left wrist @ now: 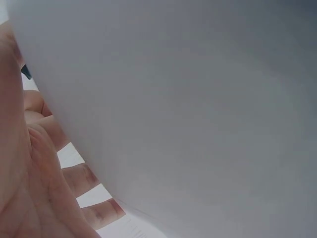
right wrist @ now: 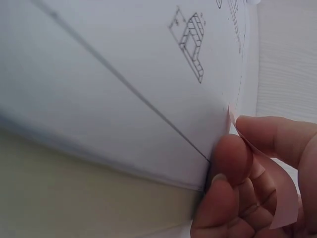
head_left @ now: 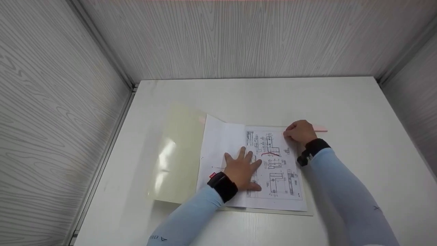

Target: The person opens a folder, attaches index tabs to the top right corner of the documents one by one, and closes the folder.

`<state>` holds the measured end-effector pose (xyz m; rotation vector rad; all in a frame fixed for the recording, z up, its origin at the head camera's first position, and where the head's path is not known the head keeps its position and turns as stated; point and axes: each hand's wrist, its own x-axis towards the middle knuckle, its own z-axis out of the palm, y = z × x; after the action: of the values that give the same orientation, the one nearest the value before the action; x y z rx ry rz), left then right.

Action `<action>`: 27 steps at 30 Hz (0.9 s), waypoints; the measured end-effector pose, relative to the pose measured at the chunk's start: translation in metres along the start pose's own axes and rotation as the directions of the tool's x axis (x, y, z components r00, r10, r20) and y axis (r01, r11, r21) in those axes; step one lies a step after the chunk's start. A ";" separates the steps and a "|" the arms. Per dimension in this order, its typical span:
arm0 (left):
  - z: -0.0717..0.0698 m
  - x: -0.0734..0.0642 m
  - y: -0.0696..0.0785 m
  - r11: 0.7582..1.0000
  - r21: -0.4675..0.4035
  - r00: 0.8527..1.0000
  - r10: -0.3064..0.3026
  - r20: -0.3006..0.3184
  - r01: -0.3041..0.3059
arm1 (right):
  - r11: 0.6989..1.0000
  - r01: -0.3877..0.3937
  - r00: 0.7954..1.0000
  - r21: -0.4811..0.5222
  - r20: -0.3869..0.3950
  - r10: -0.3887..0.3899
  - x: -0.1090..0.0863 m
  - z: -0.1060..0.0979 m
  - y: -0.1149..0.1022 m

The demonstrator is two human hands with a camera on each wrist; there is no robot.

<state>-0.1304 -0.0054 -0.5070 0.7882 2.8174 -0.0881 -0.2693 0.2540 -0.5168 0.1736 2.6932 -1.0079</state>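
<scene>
My left hand [head_left: 240, 170] lies with fingers spread on an open booklet, across the fold beside a page of technical drawings [head_left: 285, 177]. In the left wrist view a curved white sheet [left wrist: 178, 114] hides part of its fingers [left wrist: 101, 212]. At the upper right edge of the drawing page is my right hand [head_left: 301, 131]. Between thumb and index finger it pinches a pink sticky note strip [right wrist: 280, 186], one end up against the page and the other curling loose. The other fingers are bent at the page edge.
A pale yellow translucent cover [head_left: 179, 157] stands partly lifted on the booklet's left, with a pink tab [head_left: 202, 119] near its top. A pink sticky note pad [head_left: 320, 128] lies on the white table [head_left: 355, 143] just right of the right hand. Wood-grain panels [head_left: 225, 41] enclose the table.
</scene>
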 end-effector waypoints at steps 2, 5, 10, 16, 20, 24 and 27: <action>0.000 0.000 0.000 1.000 -0.004 1.000 0.001 0.001 -0.001 | 1.000 -0.004 1.000 0.002 0.000 0.004 0.001 0.000 -0.001; 0.000 0.000 0.000 1.000 0.001 1.000 0.000 -0.002 0.000 | 1.000 -0.011 1.000 0.005 0.006 0.010 0.001 0.000 -0.001; 0.001 0.002 0.001 0.999 0.033 1.000 -0.003 0.003 0.003 | 1.000 0.001 1.000 0.000 -0.003 -0.001 -0.002 -0.001 -0.003; 0.002 0.003 0.001 0.998 0.058 1.000 -0.009 0.014 0.008 | 1.000 0.010 1.000 -0.001 -0.018 -0.010 -0.002 0.000 -0.003; 0.002 0.003 0.001 0.999 0.047 1.000 -0.009 0.017 0.008 | 1.000 0.003 1.000 -0.002 -0.015 -0.003 -0.003 0.000 -0.004; 0.002 0.003 0.001 0.999 0.037 1.000 -0.009 0.017 0.009 | 1.000 -0.008 1.000 -0.010 -0.020 0.008 -0.003 0.001 -0.006; 0.002 0.003 0.000 0.999 0.037 1.000 -0.007 0.011 0.006 | 0.999 -0.007 0.999 -0.038 -0.031 0.005 -0.003 0.003 -0.007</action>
<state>-0.1322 -0.0040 -0.5097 0.7838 2.8151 -0.1452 -0.2672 0.2465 -0.5140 0.1918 2.7361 -0.9598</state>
